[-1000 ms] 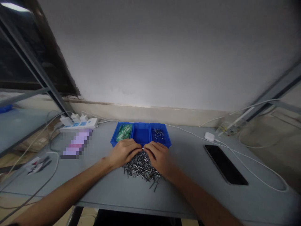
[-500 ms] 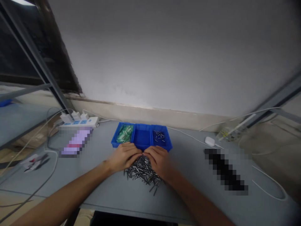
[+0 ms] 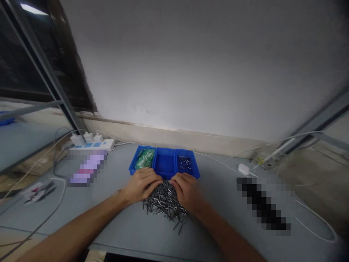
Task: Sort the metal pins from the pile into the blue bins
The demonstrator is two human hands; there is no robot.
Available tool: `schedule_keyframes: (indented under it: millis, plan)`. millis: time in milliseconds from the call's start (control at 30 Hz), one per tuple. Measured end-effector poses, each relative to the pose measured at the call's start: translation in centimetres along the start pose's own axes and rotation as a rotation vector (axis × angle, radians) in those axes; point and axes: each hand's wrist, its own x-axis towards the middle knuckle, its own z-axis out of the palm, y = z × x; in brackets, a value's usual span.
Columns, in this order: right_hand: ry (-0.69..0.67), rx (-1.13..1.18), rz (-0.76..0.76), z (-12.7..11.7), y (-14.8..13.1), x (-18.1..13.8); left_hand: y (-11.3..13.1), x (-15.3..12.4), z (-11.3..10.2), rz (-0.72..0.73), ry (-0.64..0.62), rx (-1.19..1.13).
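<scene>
My left hand (image 3: 144, 185) is closed in a pinch at the upper left of a pile of thin metal pins (image 3: 165, 203). Facing it, my right hand (image 3: 187, 191) is also pinched, at the pile's right side. A small gap separates the two sets of fingertips; whatever lies in them is too small or hidden to make out. Just behind the hands stands a blue three-compartment tray (image 3: 165, 163). Its left compartment holds small green-and-white pieces (image 3: 146, 159), the middle one shows bare blue, and a few metal pins (image 3: 185, 162) lie in the right one.
At the left are a white power strip (image 3: 95, 145) with plugs, a blurred purple item (image 3: 89, 167) and a crumpled wrapper (image 3: 38, 192). A white earbud case (image 3: 243, 169) and a blurred black object (image 3: 263, 205) lie at the right. White cables cross the grey table (image 3: 114, 229).
My fingertips have drawn slightly apart, where they met before. The whole view has shifted a little, so the table sits lower in it.
</scene>
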Motion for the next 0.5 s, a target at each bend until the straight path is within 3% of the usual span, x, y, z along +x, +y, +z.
schedule_keyframes:
  millis: [233,500]
  plan:
    - [0.024,0.149,0.008,1.1,0.0,-0.5,0.3,-0.1,0.1,-0.053,-0.078,-0.017]
    - [0.023,0.098,-0.002,1.0,-0.6,-0.4,0.4,0.2,-0.4,-0.021,-0.099,0.027]
